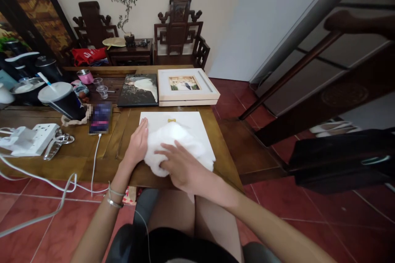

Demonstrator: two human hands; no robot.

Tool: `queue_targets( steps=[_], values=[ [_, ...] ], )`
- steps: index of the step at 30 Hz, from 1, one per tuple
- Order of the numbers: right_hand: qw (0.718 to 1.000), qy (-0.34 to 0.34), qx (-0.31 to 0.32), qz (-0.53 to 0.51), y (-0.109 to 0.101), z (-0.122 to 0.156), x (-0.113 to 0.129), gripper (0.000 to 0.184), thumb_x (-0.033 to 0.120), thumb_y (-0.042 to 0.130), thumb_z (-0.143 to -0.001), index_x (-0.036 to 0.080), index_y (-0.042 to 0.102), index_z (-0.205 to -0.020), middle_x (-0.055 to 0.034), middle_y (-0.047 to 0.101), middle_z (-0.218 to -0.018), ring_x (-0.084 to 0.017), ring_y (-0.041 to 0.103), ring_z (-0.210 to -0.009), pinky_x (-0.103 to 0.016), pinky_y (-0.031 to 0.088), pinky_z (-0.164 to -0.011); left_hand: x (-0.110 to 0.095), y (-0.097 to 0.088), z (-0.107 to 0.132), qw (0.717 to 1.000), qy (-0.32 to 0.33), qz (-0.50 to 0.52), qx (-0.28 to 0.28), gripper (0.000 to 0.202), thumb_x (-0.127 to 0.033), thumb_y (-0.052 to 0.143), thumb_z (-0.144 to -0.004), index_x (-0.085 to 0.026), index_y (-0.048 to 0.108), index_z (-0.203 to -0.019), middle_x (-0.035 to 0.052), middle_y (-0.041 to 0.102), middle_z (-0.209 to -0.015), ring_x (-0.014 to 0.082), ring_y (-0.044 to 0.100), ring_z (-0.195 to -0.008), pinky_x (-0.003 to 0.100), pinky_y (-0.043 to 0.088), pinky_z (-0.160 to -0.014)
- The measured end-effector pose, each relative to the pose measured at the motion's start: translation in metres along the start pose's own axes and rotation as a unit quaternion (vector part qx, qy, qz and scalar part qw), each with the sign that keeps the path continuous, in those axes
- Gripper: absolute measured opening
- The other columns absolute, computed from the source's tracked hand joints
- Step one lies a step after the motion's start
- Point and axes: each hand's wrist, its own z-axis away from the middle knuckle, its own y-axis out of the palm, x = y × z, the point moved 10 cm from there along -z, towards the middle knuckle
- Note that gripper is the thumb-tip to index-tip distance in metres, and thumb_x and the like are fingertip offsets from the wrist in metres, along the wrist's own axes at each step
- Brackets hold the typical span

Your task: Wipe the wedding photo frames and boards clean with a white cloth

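Head view: the left hand (138, 141) lies open, fingers extended along the left edge of the white panel (193, 119), probably to steady it. The right hand (182, 168), open with fingers spread, rests on the fluffy white cloth (193, 144), apparently to press it down. The cloth lies over the panel, beneath and beyond the right hand, at the near side of the wooden table (123, 131).

Right fingers (169, 155) on white cloth (177, 130), left fingers (142, 126) at white panel (198, 125)
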Motion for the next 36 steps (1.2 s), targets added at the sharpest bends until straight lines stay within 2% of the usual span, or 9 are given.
queue_targets(
  steps=[3, 7, 11, 15, 19, 25, 29, 33, 36],
  values=[
    [0.996, 0.088, 0.0, 0.028, -0.025, -0.011, -0.029, 0.039, 0.002, 0.044, -0.074, 0.016, 0.065, -0.105, -0.0144, 0.06, -0.121, -0.029, 0.038, -0.131, -0.049, 0.025, -0.109, 0.001, 0.011, 0.001, 0.999, 0.009, -0.035, 0.033, 0.049, -0.033, 0.028, -0.098, -0.01, 0.046, -0.137, 0.014, 0.043, -0.146, 0.0212, 0.034, -0.139, 0.044, 0.024, -0.117],
    [0.983, 0.179, 0.024, 0.044, -0.046, -0.052, -0.058, 0.04, 0.0, 0.041, -0.077, 0.012, 0.064, -0.107, -0.0185, 0.062, -0.116, -0.032, 0.045, -0.123, -0.044, 0.037, -0.098, -0.002, 0.014, 0.001, 0.996, 0.028, -0.071, 0.039, 0.044, -0.028, 0.033, -0.095, -0.011, 0.051, -0.133, 0.0146, 0.048, -0.142, 0.0234, 0.038, -0.137, 0.046, 0.026, -0.116],
    [0.983, 0.181, 0.024, 0.026, -0.053, -0.097, -0.06, 0.039, 0.004, 0.038, -0.081, 0.013, 0.064, -0.109, -0.0173, 0.065, -0.112, -0.032, 0.054, -0.11, -0.043, 0.043, -0.087, -0.01, 0.011, 0.0, 0.995, 0.046, -0.084, 0.04, 0.039, -0.022, 0.039, -0.092, -0.013, 0.056, -0.126, 0.0145, 0.053, -0.137, 0.0268, 0.043, -0.133, 0.049, 0.029, -0.114],
    [0.986, 0.167, 0.015, 0.013, -0.043, -0.125, -0.058, 0.035, 0.009, 0.041, -0.084, 0.017, 0.062, -0.11, -0.0139, 0.065, -0.114, -0.029, 0.055, -0.11, -0.039, 0.042, -0.087, -0.017, 0.006, -0.001, 0.994, 0.063, -0.08, 0.034, 0.03, -0.02, 0.04, -0.09, -0.017, 0.064, -0.107, 0.0127, 0.066, -0.118, 0.0261, 0.056, -0.118, 0.046, 0.038, -0.108],
    [0.98, 0.199, 0.009, 0.018, -0.034, -0.122, -0.084, 0.034, 0.01, 0.042, -0.087, 0.013, 0.058, -0.117, -0.0169, 0.062, -0.119, -0.026, 0.056, -0.109, -0.033, 0.041, -0.087, -0.012, 0.007, 0.0, 0.994, 0.058, -0.089, 0.025, 0.036, -0.02, 0.041, -0.089, -0.014, 0.059, -0.12, 0.0132, 0.058, -0.132, 0.0262, 0.048, -0.129, 0.046, 0.034, -0.112],
    [0.964, 0.259, 0.033, 0.041, -0.05, -0.071, -0.13, 0.032, 0.004, 0.041, -0.083, 0.008, 0.062, -0.106, -0.021, 0.066, -0.107, -0.029, 0.061, -0.102, -0.032, 0.043, -0.081, -0.003, 0.012, 0.0, 0.993, 0.053, -0.106, 0.025, 0.041, -0.02, 0.041, -0.089, -0.009, 0.056, -0.126, 0.0175, 0.052, -0.138, 0.0269, 0.044, -0.133, 0.048, 0.033, -0.112],
    [0.966, 0.248, 0.053, 0.04, -0.064, -0.068, -0.113, 0.031, 0.007, 0.042, -0.084, 0.011, 0.064, -0.105, -0.0192, 0.066, -0.109, -0.03, 0.062, -0.103, -0.032, 0.044, -0.08, -0.005, 0.012, 0.0, 0.991, 0.057, -0.116, 0.025, 0.042, -0.019, 0.04, -0.089, -0.005, 0.056, -0.125, 0.0201, 0.052, -0.137, 0.028, 0.044, -0.133, 0.049, 0.032, -0.113],
    [0.979, 0.195, 0.058, 0.019, -0.059, -0.107, -0.077, 0.03, 0.011, 0.044, -0.086, 0.015, 0.063, -0.109, -0.0152, 0.064, -0.117, -0.028, 0.059, -0.11, -0.029, 0.044, -0.083, -0.006, 0.01, -0.001, 0.992, 0.053, -0.11, 0.029, 0.042, -0.021, 0.041, -0.089, -0.008, 0.057, -0.126, 0.0173, 0.053, -0.137, 0.0278, 0.044, -0.133, 0.049, 0.032, -0.112],
    [0.985, 0.166, 0.048, 0.0, -0.048, -0.138, -0.068, 0.029, 0.012, 0.043, -0.086, 0.013, 0.062, -0.109, -0.0155, 0.063, -0.12, -0.028, 0.059, -0.11, -0.029, 0.043, -0.083, -0.006, 0.008, -0.001, 0.993, 0.054, -0.104, 0.032, 0.041, -0.021, 0.042, -0.089, -0.009, 0.058, -0.125, 0.0163, 0.054, -0.136, 0.0277, 0.045, -0.132, 0.049, 0.033, -0.112]
  ],
)
